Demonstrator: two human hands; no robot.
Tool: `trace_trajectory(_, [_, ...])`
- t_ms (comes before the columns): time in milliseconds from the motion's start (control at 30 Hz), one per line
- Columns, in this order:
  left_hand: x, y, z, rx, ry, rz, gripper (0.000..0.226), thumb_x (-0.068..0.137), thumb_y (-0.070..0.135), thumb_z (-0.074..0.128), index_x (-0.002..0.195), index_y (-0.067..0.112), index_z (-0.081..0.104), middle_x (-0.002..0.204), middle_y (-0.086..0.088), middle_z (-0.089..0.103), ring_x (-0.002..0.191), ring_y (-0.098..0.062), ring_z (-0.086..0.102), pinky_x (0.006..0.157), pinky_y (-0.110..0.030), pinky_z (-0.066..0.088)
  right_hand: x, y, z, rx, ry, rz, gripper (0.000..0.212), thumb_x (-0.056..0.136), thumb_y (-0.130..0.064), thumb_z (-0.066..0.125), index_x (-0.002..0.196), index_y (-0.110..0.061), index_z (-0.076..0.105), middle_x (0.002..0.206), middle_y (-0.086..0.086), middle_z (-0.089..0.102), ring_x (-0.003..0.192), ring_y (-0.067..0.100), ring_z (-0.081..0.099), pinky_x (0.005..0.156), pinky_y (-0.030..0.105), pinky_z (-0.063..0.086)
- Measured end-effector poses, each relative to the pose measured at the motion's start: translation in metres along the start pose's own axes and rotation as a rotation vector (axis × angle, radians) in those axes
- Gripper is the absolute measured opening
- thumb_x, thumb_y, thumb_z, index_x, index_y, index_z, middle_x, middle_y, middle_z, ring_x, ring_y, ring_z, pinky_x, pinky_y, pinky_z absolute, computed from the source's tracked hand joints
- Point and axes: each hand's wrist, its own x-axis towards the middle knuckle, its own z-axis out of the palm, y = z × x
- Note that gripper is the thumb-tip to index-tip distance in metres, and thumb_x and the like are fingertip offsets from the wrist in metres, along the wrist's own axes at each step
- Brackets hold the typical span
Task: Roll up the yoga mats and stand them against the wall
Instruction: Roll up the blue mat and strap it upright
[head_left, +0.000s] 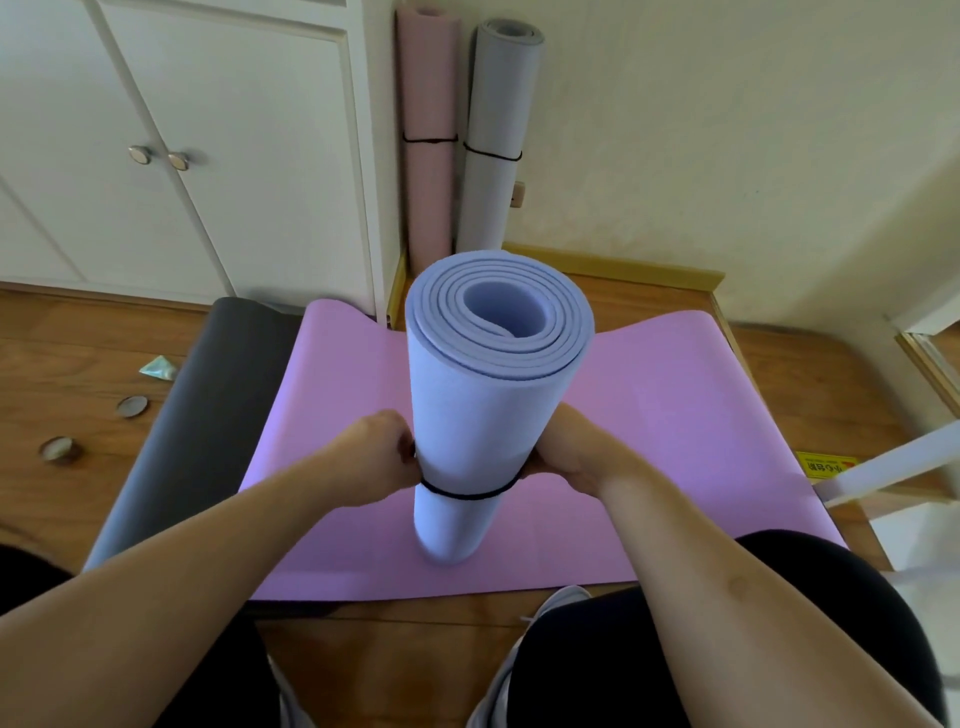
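Both hands' fingers (402, 447) clasp the upright blue rolled mat (483, 410) between them.

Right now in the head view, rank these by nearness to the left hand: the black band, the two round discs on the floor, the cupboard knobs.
From the left hand:
1. Black band, round the upright blue mat, at the hand.
2. Nearer floor disc, to the left.
3. Farther floor disc, farther left.
4. Cupboard knobs, high on the doors beyond.
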Motion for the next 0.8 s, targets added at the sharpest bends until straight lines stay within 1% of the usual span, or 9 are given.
trace_trajectory(67, [0.001,-0.001,0.007,0.002,0.005,-0.017,0.052,0.080,0.048,0.057,0.104,0.002,0.067,0.101,-0.015,0.071,0.086,-0.033,0.069,0.079,-0.051,0.060,-0.001,0.002,0.001,-0.005,0.009,-0.001,0.034,0.092,-0.009,0.051,0.115,0.004,0.072,0.103,0.022,0.078,0.090,0.033,0.079,0.084,0.049,0.066])
trace_trajectory(100, [0.000,0.002,0.007,-0.055,-0.011,-0.034,0.046,0.086,0.044,0.058,0.103,0.003,0.068,0.098,-0.014,0.072,0.080,-0.029,0.072,0.077,-0.048,0.062,-0.002,0.002,0.000,0.009,0.025,-0.004,0.033,0.093,-0.008,0.051,0.114,0.004,0.073,0.104,0.024,0.077,0.089,0.035,0.078,0.081,0.047,0.067])
trace_trajectory(133, [0.000,0.005,0.008,-0.154,-0.029,-0.067,0.035,0.094,0.035,0.059,0.104,0.003,0.068,0.096,-0.013,0.074,0.076,-0.025,0.075,0.075,-0.045,0.064,-0.005,0.002,0.000,0.032,0.035,-0.010,0.032,0.093,-0.007,0.051,0.113,0.003,0.074,0.105,0.026,0.076,0.089,0.037,0.076,0.078,0.045,0.067])
trace_trajectory(200, [0.002,0.007,0.008,-0.483,-0.075,-0.178,0.025,0.102,0.014,0.057,0.105,-0.006,0.071,0.094,-0.018,0.076,0.080,-0.025,0.077,0.074,-0.038,0.066,-0.014,0.000,-0.001,0.087,0.023,-0.033,0.033,0.091,-0.006,0.051,0.112,0.000,0.076,0.106,0.027,0.075,0.086,0.037,0.073,0.075,0.042,0.066])
trace_trajectory(267, [-0.004,0.009,0.004,-0.806,-0.149,-0.259,0.025,0.100,0.007,0.055,0.102,-0.012,0.072,0.095,-0.024,0.075,0.090,-0.029,0.075,0.084,-0.040,0.066,-0.024,-0.004,-0.002,0.179,0.014,-0.033,0.035,0.091,-0.006,0.049,0.110,0.000,0.078,0.105,0.029,0.075,0.084,0.034,0.071,0.078,0.044,0.066])
trace_trajectory(367, [-0.008,0.005,-0.001,-1.013,-0.151,-0.260,0.025,0.100,0.008,0.054,0.103,-0.007,0.074,0.106,-0.022,0.075,0.102,-0.030,0.074,0.099,-0.041,0.060,-0.032,-0.011,-0.002,0.371,0.010,0.024,0.036,0.091,0.001,0.047,0.111,0.008,0.076,0.109,0.033,0.073,0.090,0.038,0.073,0.082,0.045,0.066])
trace_trajectory(500, [-0.004,-0.002,-0.006,-1.006,-0.075,-0.251,0.026,0.101,0.009,0.056,0.109,-0.006,0.075,0.115,-0.021,0.075,0.112,-0.031,0.073,0.102,-0.042,0.059,-0.034,-0.012,0.001,0.467,-0.046,0.123,0.032,0.093,0.012,0.049,0.114,0.014,0.073,0.111,0.027,0.077,0.101,0.037,0.078,0.088,0.040,0.065])
trace_trajectory(633, [-0.001,-0.005,-0.006,-0.947,-0.103,-0.249,0.023,0.099,0.009,0.060,0.107,-0.002,0.078,0.110,-0.014,0.078,0.109,-0.025,0.074,0.101,-0.041,0.059,-0.027,-0.006,0.005,0.373,-0.041,0.096,0.028,0.090,0.015,0.055,0.112,0.016,0.073,0.110,0.025,0.078,0.101,0.034,0.078,0.093,0.039,0.063])
trace_trajectory(800, [0.004,-0.002,0.003,-0.827,-0.029,-0.224,0.031,0.104,0.019,0.060,0.104,-0.008,0.075,0.108,-0.019,0.078,0.100,-0.024,0.076,0.096,-0.039,0.062,-0.019,-0.001,0.013,0.124,0.075,0.063,0.024,0.092,0.004,0.059,0.107,0.010,0.076,0.099,0.019,0.080,0.088,0.029,0.081,0.089,0.039,0.065])
